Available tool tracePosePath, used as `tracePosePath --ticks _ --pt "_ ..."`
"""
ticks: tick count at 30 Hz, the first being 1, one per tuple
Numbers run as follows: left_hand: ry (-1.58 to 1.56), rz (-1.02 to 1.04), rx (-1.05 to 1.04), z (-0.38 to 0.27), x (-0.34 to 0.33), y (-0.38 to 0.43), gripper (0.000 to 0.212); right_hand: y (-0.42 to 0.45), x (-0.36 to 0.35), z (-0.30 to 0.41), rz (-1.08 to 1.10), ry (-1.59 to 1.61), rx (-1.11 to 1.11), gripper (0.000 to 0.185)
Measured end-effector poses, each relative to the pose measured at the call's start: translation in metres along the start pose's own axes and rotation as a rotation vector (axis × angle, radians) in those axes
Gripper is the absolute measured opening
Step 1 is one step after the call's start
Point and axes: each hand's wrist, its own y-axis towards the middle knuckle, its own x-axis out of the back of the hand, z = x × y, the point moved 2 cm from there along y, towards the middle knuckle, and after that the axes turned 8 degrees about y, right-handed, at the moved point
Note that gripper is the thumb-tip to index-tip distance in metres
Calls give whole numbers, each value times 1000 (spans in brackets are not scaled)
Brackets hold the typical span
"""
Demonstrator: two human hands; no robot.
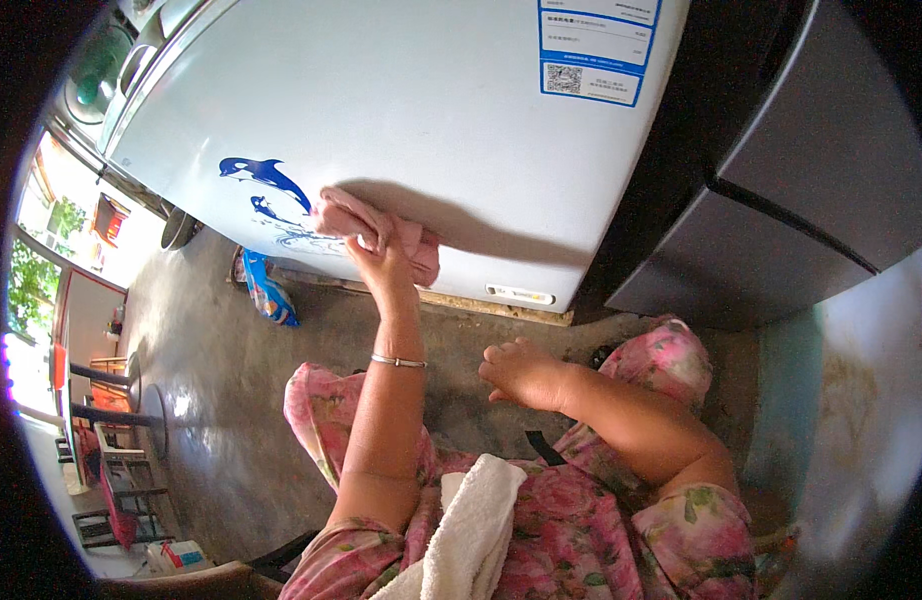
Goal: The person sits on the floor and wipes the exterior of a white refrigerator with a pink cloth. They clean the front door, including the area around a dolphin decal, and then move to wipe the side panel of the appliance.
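My left hand (383, 264) holds a folded pink cloth (356, 217) flat against the front of a white chest freezer (431, 112), beside its blue dolphin decal (269, 176). Part of the cloth hangs past the fingers on the right. A silver bangle (398, 361) circles the left wrist. My right hand (522, 373) hovers over my lap near the right knee, fingers loosely curled, touching nothing that I can see. A white towel (476, 517) lies down the front of my flowered clothing.
A grey two-door refrigerator (776, 202) stands right of the freezer. On the concrete floor (220, 405), a blue plastic bag (266, 289) lies by the freezer's lower edge. Stools and chairs (123, 457) stand far left. A control panel (521, 294) sits low on the freezer.
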Motion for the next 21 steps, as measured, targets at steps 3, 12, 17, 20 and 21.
tracePosePath --ticks 3,12,17,20,21 --pt "-26 -22 295 26 -6 -18 61 1 -18 -6 -46 -122 -47 29" --pt "-223 115 668 169 17 -68 60 0 5 2 -89 -2 89 27" --pt "-191 44 840 174 2 -81 59 -1 4 -3 -145 36 86 24" --pt "-182 71 998 173 -16 -88 49 -2 7 -4 -115 15 58 26" --pt "-203 96 1068 205 0 -88 45 1 7 1 -99 13 72 27"
